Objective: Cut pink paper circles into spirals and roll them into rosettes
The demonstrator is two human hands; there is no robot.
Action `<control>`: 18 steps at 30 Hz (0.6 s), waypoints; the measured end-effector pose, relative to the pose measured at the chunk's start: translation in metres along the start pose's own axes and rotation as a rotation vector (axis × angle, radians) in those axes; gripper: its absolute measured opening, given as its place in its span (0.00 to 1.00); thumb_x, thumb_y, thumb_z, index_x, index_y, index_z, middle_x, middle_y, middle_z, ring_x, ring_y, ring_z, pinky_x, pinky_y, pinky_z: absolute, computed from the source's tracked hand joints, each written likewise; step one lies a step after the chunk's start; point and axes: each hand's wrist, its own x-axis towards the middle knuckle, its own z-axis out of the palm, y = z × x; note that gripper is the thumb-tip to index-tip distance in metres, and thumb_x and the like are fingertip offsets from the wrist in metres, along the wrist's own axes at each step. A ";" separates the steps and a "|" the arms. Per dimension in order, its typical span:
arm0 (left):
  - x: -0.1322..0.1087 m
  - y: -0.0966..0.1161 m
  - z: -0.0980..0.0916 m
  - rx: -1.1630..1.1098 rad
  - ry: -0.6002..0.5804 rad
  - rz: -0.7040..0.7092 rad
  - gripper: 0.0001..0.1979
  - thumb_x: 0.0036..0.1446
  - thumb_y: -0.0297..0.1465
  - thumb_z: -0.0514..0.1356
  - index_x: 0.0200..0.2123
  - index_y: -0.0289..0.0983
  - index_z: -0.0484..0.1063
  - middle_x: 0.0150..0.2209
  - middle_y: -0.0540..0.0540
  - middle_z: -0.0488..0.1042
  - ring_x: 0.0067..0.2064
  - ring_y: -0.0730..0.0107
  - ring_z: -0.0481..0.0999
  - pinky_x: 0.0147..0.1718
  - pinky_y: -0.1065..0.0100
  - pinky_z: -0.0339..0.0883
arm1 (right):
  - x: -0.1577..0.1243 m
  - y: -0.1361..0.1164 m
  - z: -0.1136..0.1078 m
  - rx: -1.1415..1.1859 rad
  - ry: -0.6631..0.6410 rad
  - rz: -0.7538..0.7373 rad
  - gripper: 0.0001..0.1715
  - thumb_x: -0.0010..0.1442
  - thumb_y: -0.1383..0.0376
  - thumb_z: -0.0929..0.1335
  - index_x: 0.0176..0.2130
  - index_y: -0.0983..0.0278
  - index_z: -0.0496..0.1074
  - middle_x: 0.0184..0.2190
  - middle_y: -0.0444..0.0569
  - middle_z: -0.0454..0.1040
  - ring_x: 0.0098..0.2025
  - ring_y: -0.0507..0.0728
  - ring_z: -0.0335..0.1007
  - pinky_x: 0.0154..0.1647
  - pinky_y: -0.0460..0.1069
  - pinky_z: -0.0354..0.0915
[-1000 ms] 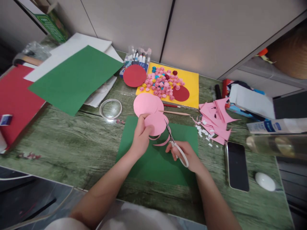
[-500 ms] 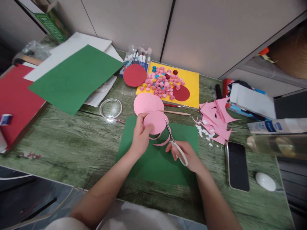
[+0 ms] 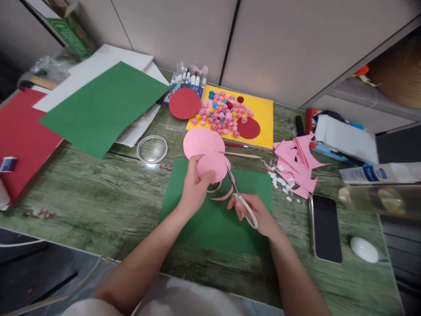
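Left hand (image 3: 193, 188) has the pink paper disc (image 3: 213, 166) pinched between thumb and fingers, over the near end of a green sheet's far edge, kinda. Right hand (image 3: 255, 213) is gripping white-handled scissors (image 3: 235, 191), blades right at the disc's right edge, with a curly pink strip (image 3: 223, 197) just below.

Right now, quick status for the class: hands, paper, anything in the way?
Left hand pinching pink paper circle. Right hand holding scissors at the circle's right edge. Curved pink strip close by the scissors, possibly in the way.
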 end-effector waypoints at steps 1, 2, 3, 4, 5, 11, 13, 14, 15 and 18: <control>0.000 0.000 0.000 0.004 -0.004 0.004 0.15 0.49 0.27 0.55 0.42 0.39 0.60 0.38 0.48 0.63 0.38 0.69 0.64 0.37 0.67 0.61 | 0.000 0.000 0.000 -0.005 -0.002 0.000 0.27 0.58 0.47 0.59 0.28 0.67 0.69 0.16 0.42 0.62 0.19 0.48 0.58 0.21 0.43 0.54; 0.000 0.000 0.000 0.010 -0.008 0.010 0.15 0.48 0.26 0.55 0.42 0.39 0.60 0.38 0.48 0.64 0.39 0.68 0.64 0.38 0.66 0.60 | 0.000 0.001 0.000 -0.009 -0.005 -0.003 0.27 0.58 0.47 0.59 0.29 0.67 0.69 0.16 0.42 0.62 0.19 0.48 0.58 0.21 0.43 0.54; 0.000 0.001 -0.001 0.021 -0.013 0.018 0.16 0.48 0.25 0.54 0.42 0.39 0.60 0.39 0.48 0.64 0.40 0.68 0.64 0.40 0.65 0.60 | -0.001 0.001 0.000 -0.011 -0.007 -0.008 0.27 0.58 0.47 0.59 0.29 0.67 0.69 0.17 0.42 0.62 0.19 0.48 0.58 0.21 0.43 0.54; 0.000 0.001 -0.001 0.033 -0.017 0.026 0.16 0.47 0.25 0.54 0.42 0.39 0.61 0.39 0.48 0.64 0.41 0.67 0.64 0.41 0.65 0.59 | -0.001 0.002 0.000 -0.010 -0.009 -0.015 0.27 0.58 0.47 0.59 0.29 0.67 0.69 0.17 0.42 0.62 0.19 0.48 0.58 0.21 0.43 0.54; -0.001 0.001 -0.001 0.043 -0.021 0.032 0.16 0.47 0.24 0.54 0.42 0.39 0.61 0.40 0.48 0.64 0.42 0.67 0.64 0.42 0.64 0.59 | -0.001 0.002 -0.001 -0.008 -0.009 -0.024 0.28 0.58 0.47 0.59 0.29 0.67 0.69 0.17 0.42 0.62 0.19 0.48 0.57 0.21 0.43 0.54; -0.001 0.001 -0.001 0.047 -0.023 0.035 0.16 0.47 0.25 0.54 0.42 0.39 0.61 0.37 0.49 0.63 0.38 0.69 0.64 0.39 0.65 0.59 | -0.001 0.002 -0.001 -0.006 -0.005 -0.037 0.29 0.58 0.46 0.58 0.29 0.68 0.69 0.17 0.42 0.62 0.19 0.48 0.58 0.21 0.43 0.55; 0.000 0.001 -0.001 0.058 -0.007 0.043 0.16 0.46 0.24 0.55 0.41 0.39 0.61 0.38 0.49 0.64 0.39 0.68 0.64 0.40 0.65 0.59 | -0.001 0.001 -0.001 -0.010 -0.005 -0.028 0.29 0.58 0.46 0.58 0.29 0.67 0.69 0.17 0.42 0.62 0.19 0.48 0.57 0.21 0.43 0.55; 0.000 0.001 -0.001 0.058 0.001 0.047 0.16 0.46 0.24 0.55 0.41 0.39 0.61 0.39 0.48 0.64 0.40 0.68 0.65 0.41 0.64 0.59 | -0.001 0.000 -0.001 -0.010 -0.005 -0.021 0.28 0.58 0.46 0.58 0.29 0.67 0.69 0.17 0.42 0.62 0.19 0.48 0.58 0.21 0.43 0.55; 0.000 0.002 -0.001 0.057 0.007 0.047 0.16 0.46 0.24 0.56 0.41 0.39 0.61 0.39 0.48 0.64 0.41 0.67 0.65 0.41 0.64 0.59 | -0.001 0.000 -0.001 -0.011 -0.007 -0.014 0.28 0.58 0.47 0.58 0.29 0.67 0.69 0.16 0.42 0.62 0.19 0.48 0.58 0.21 0.43 0.55; 0.001 0.003 -0.001 0.059 0.027 0.041 0.15 0.46 0.26 0.56 0.40 0.39 0.61 0.39 0.47 0.65 0.41 0.66 0.66 0.41 0.63 0.60 | -0.001 -0.002 -0.001 -0.017 -0.009 0.006 0.27 0.58 0.47 0.59 0.29 0.67 0.69 0.16 0.42 0.62 0.19 0.48 0.58 0.20 0.43 0.55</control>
